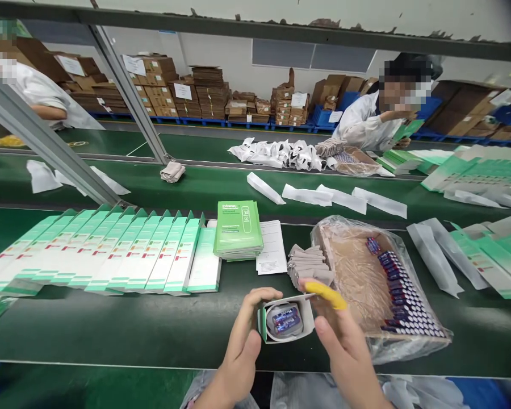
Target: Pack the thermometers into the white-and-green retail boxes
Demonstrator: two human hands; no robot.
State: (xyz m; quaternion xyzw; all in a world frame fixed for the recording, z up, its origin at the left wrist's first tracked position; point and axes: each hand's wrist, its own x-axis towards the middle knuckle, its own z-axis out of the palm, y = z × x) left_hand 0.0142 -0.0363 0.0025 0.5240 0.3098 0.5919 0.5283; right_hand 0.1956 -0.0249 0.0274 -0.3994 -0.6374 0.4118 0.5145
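An open small carton (307, 321) stands in front of me, its open end facing up at me. Inside lie two blue AA-type batteries (286, 321) on a pale wrapped item. My left hand (243, 335) grips the carton's left side, thumb in front and fingers behind. At the carton's right flap is my right hand (344, 335), fingers apart, with a yellow finger cot (326, 293) on one finger. Whether it touches the flap I cannot tell. Behind the carton sit a pile of grey cloth pouches (309, 264) and a stack of green booklets (238, 230).
To the right, a plastic-lined tray (353, 272) holds many batteries. A row of green-and-white cartons (132, 250) stands at left. A printed sheet (272, 247) lies beside the booklets. White sleeves (306, 195) lie on the belt behind. A co-worker (361, 122) sits across.
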